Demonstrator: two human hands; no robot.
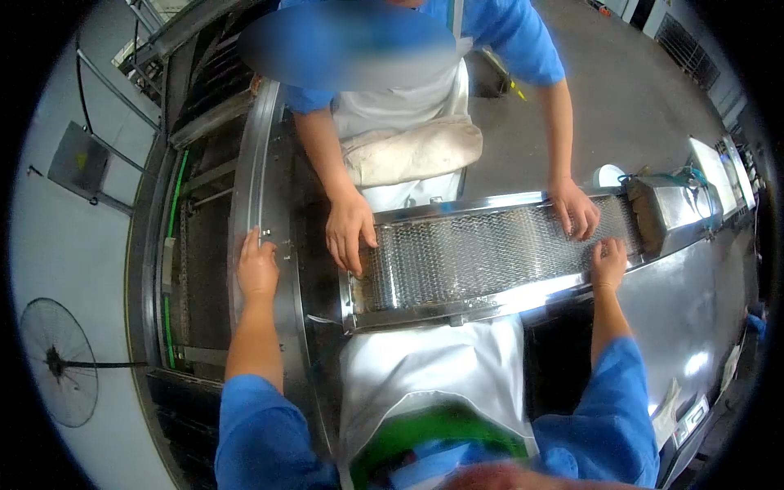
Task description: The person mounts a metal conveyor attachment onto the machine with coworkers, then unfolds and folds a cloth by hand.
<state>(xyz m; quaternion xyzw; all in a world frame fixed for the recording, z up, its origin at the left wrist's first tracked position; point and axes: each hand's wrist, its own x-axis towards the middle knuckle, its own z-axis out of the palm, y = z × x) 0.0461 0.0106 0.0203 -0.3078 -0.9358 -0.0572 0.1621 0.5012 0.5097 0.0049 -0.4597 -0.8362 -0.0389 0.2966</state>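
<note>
A metal mesh conveyor belt (474, 253) in a shiny steel frame runs across the middle. My left hand (258, 265) is at the metal rail (265, 147) left of the belt, fingers bent near a small bolt; whether it grips anything is hidden. My right hand (609, 263) touches the near right part of the mesh with its fingertips, fingers bent and nothing visible in them. Across the belt, a co-worker's two hands rest at it: one (351, 231) at the left end, the other (575, 211) on the mesh close to my right hand.
The co-worker in blue and a white apron (408, 106) stands opposite. A metal housing (671, 212) sits at the belt's right end, with a steel surface (678, 302) below it. Dark machinery (208, 261) lies left; a wire fan (57, 362) stands at the far left.
</note>
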